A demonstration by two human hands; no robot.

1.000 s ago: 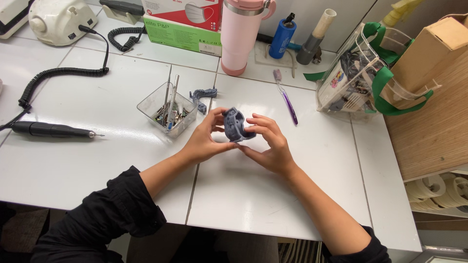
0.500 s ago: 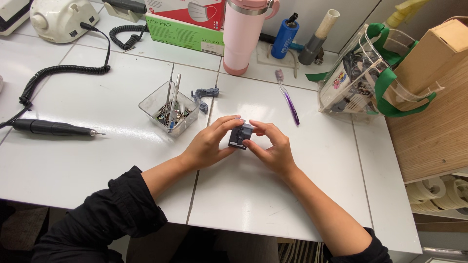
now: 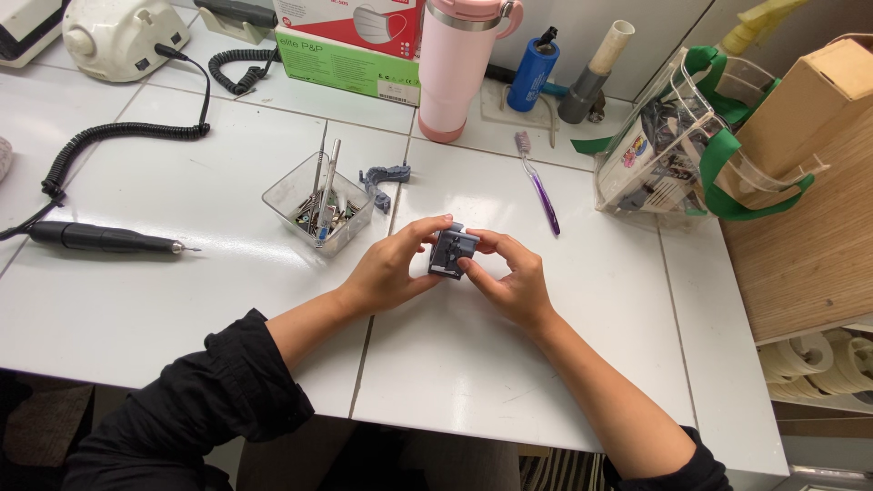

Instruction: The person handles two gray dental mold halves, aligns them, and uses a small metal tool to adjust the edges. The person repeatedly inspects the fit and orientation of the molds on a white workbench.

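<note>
Both hands meet over the middle of the white table. My left hand and my right hand together pinch a small grey-blue moulded part, held just above the tabletop with its flat side turned up. Fingers of both hands wrap its edges, so its underside is hidden. A second grey piece of the same material lies on the table beyond my left hand.
A clear square tub of metal hand tools stands left of the hands. A black handpiece with coiled cord lies far left. A purple toothbrush, pink tumbler, blue bottle and clear green-strapped bag sit behind.
The grey part has been turned in my fingers from a curved edge-on view to its flat face. Both hands have sunk slightly toward the table.
</note>
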